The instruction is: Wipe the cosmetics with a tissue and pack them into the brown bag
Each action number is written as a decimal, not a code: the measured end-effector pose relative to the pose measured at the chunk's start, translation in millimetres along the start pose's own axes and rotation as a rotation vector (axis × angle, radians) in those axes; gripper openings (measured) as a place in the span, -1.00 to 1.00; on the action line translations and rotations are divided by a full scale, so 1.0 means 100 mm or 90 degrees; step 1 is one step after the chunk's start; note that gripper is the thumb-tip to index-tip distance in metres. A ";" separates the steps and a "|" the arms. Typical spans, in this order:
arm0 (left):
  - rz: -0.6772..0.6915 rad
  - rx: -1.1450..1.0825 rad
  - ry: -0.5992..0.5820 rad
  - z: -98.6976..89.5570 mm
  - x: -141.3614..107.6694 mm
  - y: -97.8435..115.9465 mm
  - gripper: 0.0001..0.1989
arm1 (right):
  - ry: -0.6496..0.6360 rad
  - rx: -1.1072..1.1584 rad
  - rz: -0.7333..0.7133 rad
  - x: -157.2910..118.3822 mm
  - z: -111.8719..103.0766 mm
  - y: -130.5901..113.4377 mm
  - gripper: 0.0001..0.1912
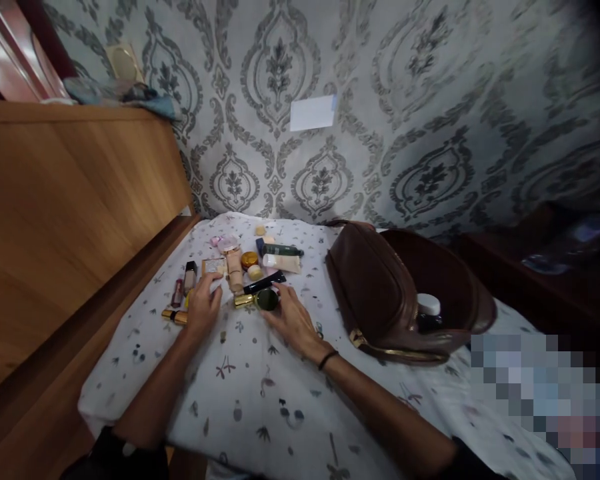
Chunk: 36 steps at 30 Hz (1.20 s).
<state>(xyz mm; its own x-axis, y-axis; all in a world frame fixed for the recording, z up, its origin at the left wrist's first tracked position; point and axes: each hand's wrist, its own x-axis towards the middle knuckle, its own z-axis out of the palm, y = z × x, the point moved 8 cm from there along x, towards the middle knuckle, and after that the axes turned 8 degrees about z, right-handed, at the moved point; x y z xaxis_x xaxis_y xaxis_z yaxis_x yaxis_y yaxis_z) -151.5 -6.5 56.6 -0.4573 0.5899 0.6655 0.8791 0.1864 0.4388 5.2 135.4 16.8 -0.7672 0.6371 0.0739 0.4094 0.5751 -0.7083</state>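
Note:
My right hand point(293, 317) has its thumb and fingers around the edge of a dark round jar point(267, 300) on the patterned cloth. Touching the jar's left side is a gold-capped item point(244, 301). My left hand point(204, 305) rests with bent, parted fingers beside a beige tube point(235, 270) and a small flat palette point(213, 267). A black tube point(265, 283) lies above the jar. Farther back are an amber jar point(249, 259), a white tube point(282, 263) and a green tube point(283, 250). Left of my left hand are a gold tube point(174, 317) and a dark-capped bottle point(190, 277).
A brown leather bag point(373, 280) stands open on the right, with a white-lidded container point(429, 305) inside. The wooden cabinet point(80, 200) borders the cloth on the left. Behind the cloth rises a patterned wall point(320, 180) with a white paper point(313, 113) on it.

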 end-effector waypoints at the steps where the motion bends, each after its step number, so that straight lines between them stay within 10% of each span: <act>1: -0.001 0.000 0.016 -0.04 0.01 -0.02 -0.76 | 0.013 -0.003 -0.002 0.02 0.03 -0.01 -0.39; 6: 0.053 0.008 0.021 -0.10 0.04 0.04 -0.79 | 0.058 0.022 -0.024 0.07 0.13 0.05 -0.48; 18: 0.344 -0.048 -0.294 0.52 -0.34 1.02 -0.80 | 0.072 0.070 -0.075 0.10 0.17 0.13 -0.47; 25: 0.169 0.019 -0.198 0.33 -0.13 0.57 -0.80 | 0.086 0.081 -0.082 0.09 0.15 0.10 -0.51; 36: -0.079 0.062 0.087 -0.66 0.19 -0.35 -0.77 | 0.080 0.080 -0.073 0.10 0.15 0.12 -0.49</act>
<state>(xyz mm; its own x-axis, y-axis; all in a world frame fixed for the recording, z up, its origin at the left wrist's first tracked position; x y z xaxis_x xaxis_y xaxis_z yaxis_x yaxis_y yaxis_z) -200.0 -53.8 94.1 -0.5709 0.4466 0.6890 0.8208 0.3302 0.4661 -4.9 141.2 -1.7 -0.7341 0.6349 0.2407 0.2525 0.5843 -0.7712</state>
